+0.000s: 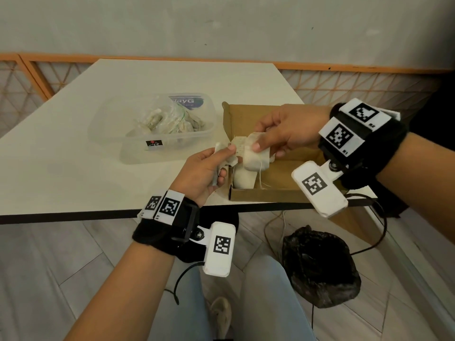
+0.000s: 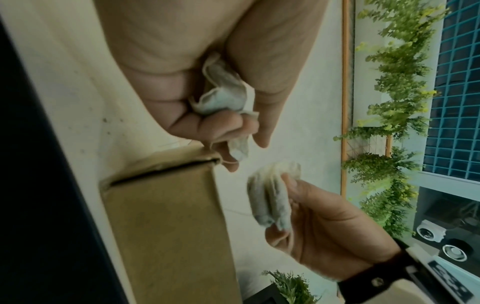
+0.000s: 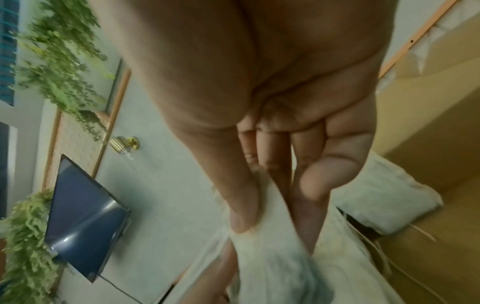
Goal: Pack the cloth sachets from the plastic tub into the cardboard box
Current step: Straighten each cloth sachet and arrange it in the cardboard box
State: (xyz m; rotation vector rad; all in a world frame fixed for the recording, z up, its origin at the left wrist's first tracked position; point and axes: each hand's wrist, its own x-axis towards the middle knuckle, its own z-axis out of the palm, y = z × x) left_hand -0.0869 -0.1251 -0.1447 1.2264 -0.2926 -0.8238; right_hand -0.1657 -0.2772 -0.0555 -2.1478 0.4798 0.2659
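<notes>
Thumbs and fingers are pinched on cloth — right hand (image 1: 283,134) on a cream cloth sachet (image 1: 253,156) above the brown cardboard box (image 1: 283,178), left hand (image 1: 204,173) on another crumpled sachet (image 2: 223,92) — its bunching shown only by the left wrist view.

Dim, soft indoor light; wrist views blurred, edges warped.

Bare cardboard box (image 1: 290,168) floor right of one lying sachet (image 1: 242,179); both hands crowding left corner above.

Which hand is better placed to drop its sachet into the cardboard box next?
Right, probably. The right hand pinches a sachet directly over the cardboard box; the left hand holds its sachet outside the box's left wall.
</notes>
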